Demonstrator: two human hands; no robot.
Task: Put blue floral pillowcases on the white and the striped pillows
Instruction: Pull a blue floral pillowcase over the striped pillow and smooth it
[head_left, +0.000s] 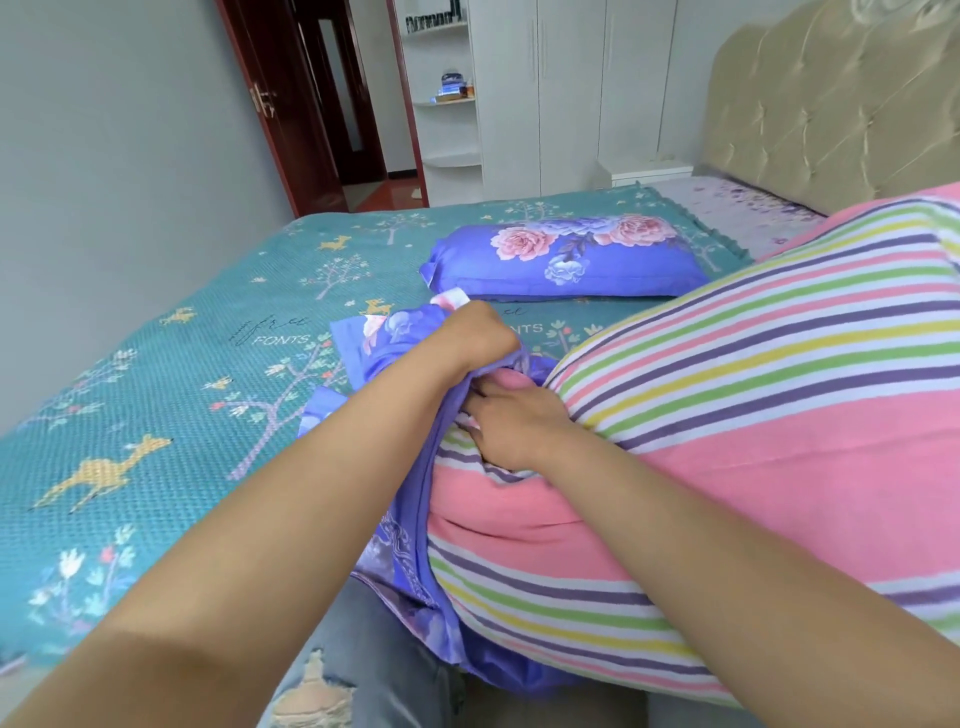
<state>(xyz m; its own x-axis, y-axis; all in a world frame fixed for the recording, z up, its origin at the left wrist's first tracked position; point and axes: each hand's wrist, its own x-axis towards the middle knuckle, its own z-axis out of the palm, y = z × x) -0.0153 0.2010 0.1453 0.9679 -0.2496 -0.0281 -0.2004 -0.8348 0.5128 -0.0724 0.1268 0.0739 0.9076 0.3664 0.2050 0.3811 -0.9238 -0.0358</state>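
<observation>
Striped pillow (727, 415): it lies across my lap and the near edge of the bed (156, 364), with its near-left end partly entered into the mouth of the second blue floral pillowcase (410, 519). Most of its length is uncovered.

Finished pillow (566, 257): already cased in the same floral print, it rests further up the bed, well apart from my hands. I judge the first half of the task complete.

Hand state:
- My left hand (480, 335) is curled around the bunched upper edge of the pillowcase opening and grips it.
- My right hand (511, 423) presses on the pillow's corner just inside the opening. Whether its fingers pinch the fabric I cannot tell.

Step in hand: feeding the pillow's leading corner into the case.

Next move, as I judge it: hold the opening wide with the left hand, push the corner deeper with the right, then draw the case along the pillow.
</observation>
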